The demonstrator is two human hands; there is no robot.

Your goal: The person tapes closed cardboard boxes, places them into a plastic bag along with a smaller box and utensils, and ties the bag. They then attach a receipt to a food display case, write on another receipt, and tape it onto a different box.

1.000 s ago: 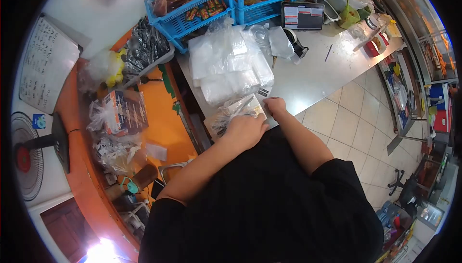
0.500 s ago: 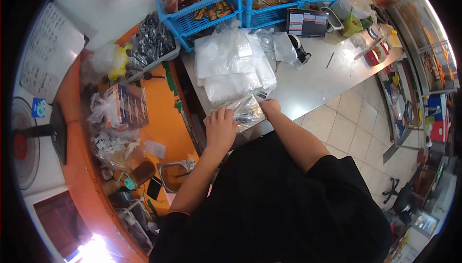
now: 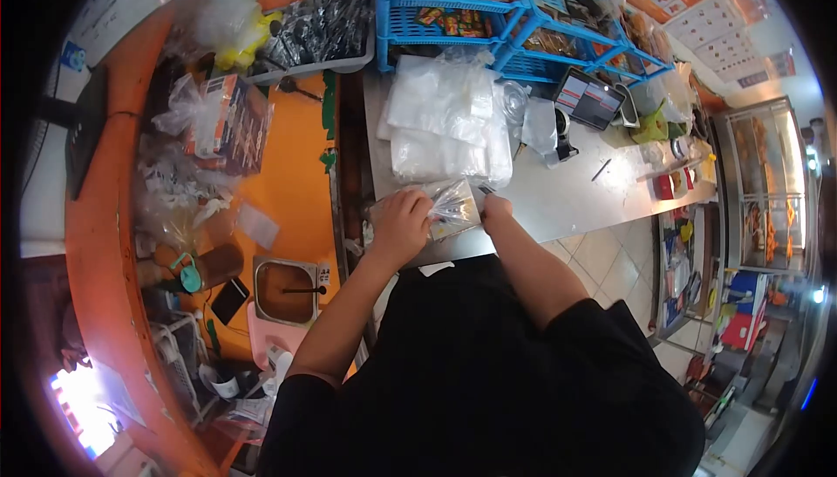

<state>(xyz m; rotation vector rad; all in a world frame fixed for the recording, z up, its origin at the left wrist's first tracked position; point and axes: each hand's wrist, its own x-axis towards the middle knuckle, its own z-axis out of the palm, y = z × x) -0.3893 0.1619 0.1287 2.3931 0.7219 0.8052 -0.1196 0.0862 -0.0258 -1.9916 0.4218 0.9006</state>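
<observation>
A package in clear, shiny plastic (image 3: 455, 206) lies at the near edge of the steel table. My left hand (image 3: 403, 219) rests over its left part, fingers curled onto the plastic and holding it. At the package's right edge, my right hand (image 3: 497, 210) is closed in a fist. A small dark end of something (image 3: 486, 189) shows just above that fist; its kind is too small to make out. Directly beyond both hands sits a stack of clear plastic bags (image 3: 449, 124).
Blue crates (image 3: 445, 23) with packets line the back. A tape dispenser (image 3: 563, 139), a tablet screen (image 3: 591, 98) and a pen (image 3: 602, 170) are on the steel table (image 3: 545, 202). Left is an orange counter (image 3: 301, 167) with a small sink (image 3: 286, 289) and a tub of black cutlery (image 3: 323, 32).
The head view has turned, showing more of the wall posters on the right. My left hand stays on the package. My right fist sits slightly lower along its right edge.
</observation>
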